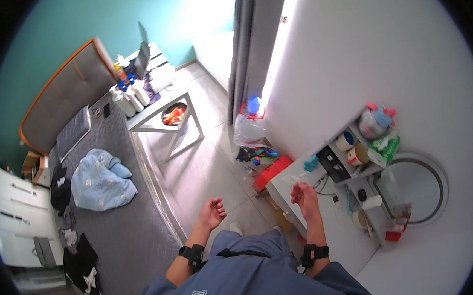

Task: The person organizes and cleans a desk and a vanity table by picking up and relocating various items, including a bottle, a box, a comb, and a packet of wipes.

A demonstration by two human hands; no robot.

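My left hand [213,213] is raised over the tiled floor, its fingers loosely curled and nothing in it. At the left edge of a white dressing table [328,227], my right hand [303,197] hovers with half-bent fingers, also holding nothing. Beneath or beside it the tabletop carries a dark cable [322,183], a clear plastic wrapper [295,179] and a blue item [311,163]. A white remote-like object [337,207] lies farther right on the table. Each of my wrists wears a black strapped device.
Left of me stretches a bed [132,245] with a bundled blue blanket [103,181] and dark clothes [79,257]. A white side table [180,102] bears several pump bottles [130,98]. Bags [249,130] and a red box [272,173] stand beside the dressing table; a round mirror [416,190] is at right.
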